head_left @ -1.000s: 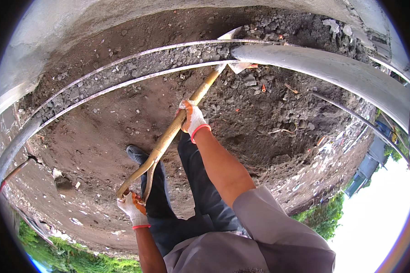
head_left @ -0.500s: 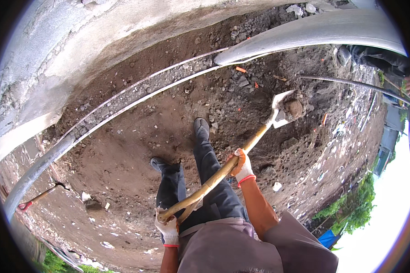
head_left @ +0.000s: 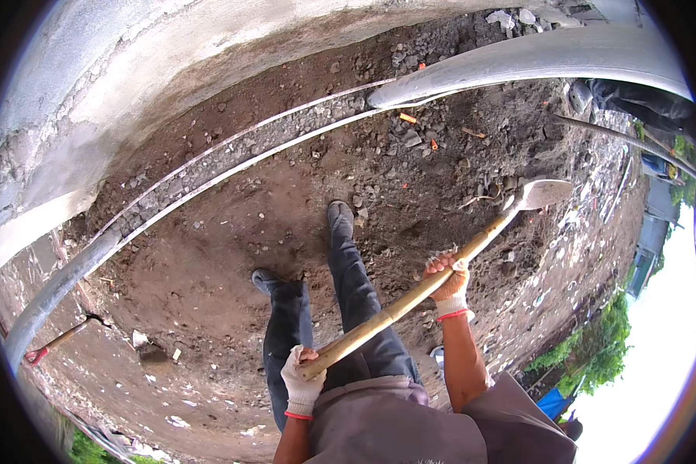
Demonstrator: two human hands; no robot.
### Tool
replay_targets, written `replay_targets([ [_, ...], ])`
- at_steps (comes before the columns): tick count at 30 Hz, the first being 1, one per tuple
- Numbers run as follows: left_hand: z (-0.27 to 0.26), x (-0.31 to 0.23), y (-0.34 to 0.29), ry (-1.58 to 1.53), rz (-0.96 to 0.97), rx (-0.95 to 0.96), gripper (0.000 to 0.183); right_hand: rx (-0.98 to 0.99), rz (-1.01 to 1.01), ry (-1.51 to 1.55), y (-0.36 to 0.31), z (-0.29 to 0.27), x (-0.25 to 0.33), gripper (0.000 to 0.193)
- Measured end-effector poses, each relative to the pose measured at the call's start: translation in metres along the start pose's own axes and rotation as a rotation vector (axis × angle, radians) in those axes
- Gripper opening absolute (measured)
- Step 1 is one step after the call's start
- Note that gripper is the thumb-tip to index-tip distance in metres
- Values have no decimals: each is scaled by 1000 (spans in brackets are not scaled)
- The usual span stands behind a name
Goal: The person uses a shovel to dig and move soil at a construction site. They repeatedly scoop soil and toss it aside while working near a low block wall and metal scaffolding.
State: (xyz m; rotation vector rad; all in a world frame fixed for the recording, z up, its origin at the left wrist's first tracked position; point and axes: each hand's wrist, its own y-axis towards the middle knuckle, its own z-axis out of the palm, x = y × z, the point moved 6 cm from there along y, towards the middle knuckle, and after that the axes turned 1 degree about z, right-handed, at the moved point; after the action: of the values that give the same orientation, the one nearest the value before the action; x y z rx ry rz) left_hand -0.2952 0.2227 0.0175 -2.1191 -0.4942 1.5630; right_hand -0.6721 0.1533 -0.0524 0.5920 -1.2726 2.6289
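Observation:
A long-handled shovel [head_left: 394, 309] slants across my body, its pale wooden shaft rising from lower left to upper right. Around the butt end of the shaft my left hand [head_left: 302, 379], in a white knit glove with a red cuff, is closed. Farther up, my right hand [head_left: 447, 282], in a white and orange glove, wraps the shaft from below. The metal shovel blade [head_left: 547, 194] is over the loose soil at the right, turned on its side, and no lump of soil shows on it.
Ahead runs a concrete wall [head_left: 155, 100]. In front of it, a long grey pipe or trough [head_left: 533, 66] curves across the dirt [head_left: 209, 271]. Another tool with a red grip [head_left: 62, 340] lies at the left. Upper right, dark clothing of another person [head_left: 642, 104] shows beside a pole [head_left: 626, 141].
The shovel blade swung right and tipped over; the soil lump on it is gone. My right hand moved right and up with the shaft. The pole at the right shifted right.

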Motion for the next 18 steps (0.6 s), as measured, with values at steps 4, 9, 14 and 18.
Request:
replay_targets([
  [4,-59,111,-91,-559,-548,-592,29,-333,283,-380,15,-31,-155,22],
  [9,-78,149,-254,-503,-846,-715,15,-525,691,-695,-19,-54,-311,27],
  [14,-41,143,-170,-422,-588,-976,33,-400,742,-735,51,20,-315,26],
  [18,15,135,-9,-617,-634,-1207,12,-176,438,-717,211,59,-261,16],
])
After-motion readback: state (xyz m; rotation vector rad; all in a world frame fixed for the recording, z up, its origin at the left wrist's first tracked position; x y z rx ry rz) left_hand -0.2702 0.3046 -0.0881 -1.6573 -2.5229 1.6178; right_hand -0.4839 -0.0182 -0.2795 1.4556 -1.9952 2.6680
